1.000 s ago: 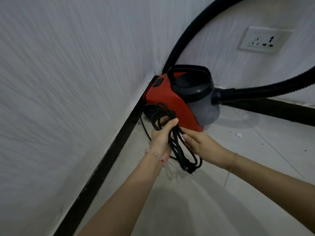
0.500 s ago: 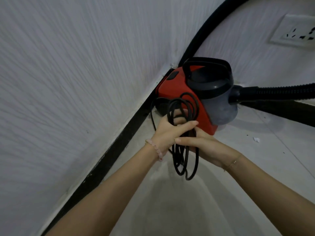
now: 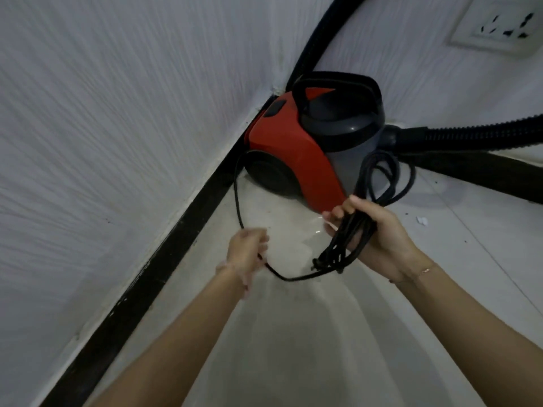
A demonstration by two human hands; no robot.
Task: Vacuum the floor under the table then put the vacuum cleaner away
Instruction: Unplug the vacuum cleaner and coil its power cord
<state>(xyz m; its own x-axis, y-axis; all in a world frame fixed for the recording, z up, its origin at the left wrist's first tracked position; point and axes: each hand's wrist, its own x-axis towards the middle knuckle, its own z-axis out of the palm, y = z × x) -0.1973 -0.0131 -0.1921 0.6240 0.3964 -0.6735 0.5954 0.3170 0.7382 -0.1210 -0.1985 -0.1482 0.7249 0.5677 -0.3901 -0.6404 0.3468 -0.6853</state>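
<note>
Left hand [image 3: 248,250]: motion-blurred; finger outlines indistinct.
Cord [image 3: 346,242]: one stretch hidden inside the left hand's grip.
Hose [image 3: 470,136]: cut off at top and right edges.
Wall socket [image 3: 499,27]: blurred; clipped by right edge.

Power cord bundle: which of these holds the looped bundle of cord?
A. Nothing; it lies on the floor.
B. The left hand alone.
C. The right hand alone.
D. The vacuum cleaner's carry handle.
C: the right hand grips the looped bundle, while the left hand holds only a single strand running toward the vacuum cleaner.
</note>
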